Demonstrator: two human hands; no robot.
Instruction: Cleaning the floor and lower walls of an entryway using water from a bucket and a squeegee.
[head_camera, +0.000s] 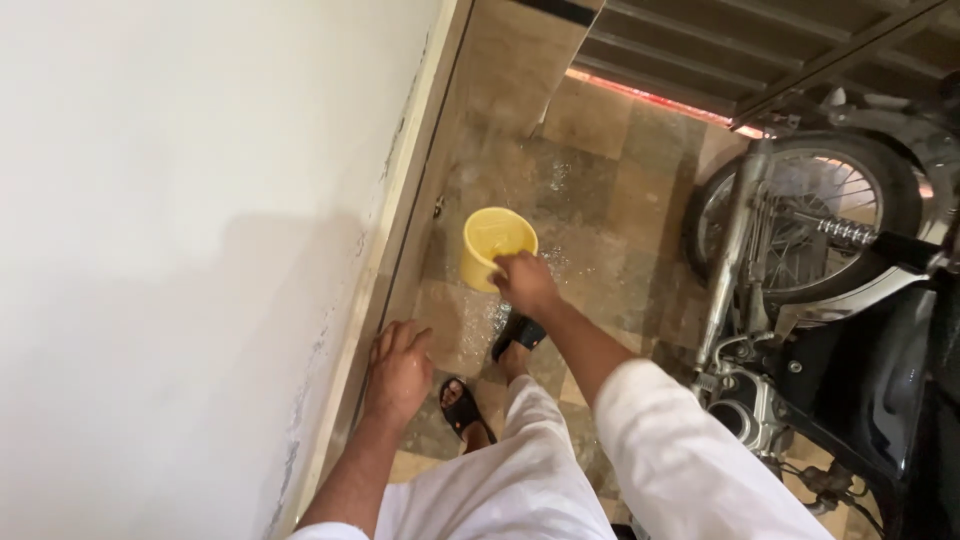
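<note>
The right hand (524, 282) grips the rim of a yellow bucket (490, 240) that stands on the wet floor (600, 200) near the wall (180, 250). The left hand (397, 372) lies open and flat against the wall's lower edge, probably to support the bending person.

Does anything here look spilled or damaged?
Yes. Water lies splashed over the tiled floor around the yellow bucket that the right hand grips. The paint on the white wall is chipped near the left hand.

Yellow plastic bucket (495, 246) — upright, open-topped, water inside — on wet tiled floor, near the wall's foot
</note>
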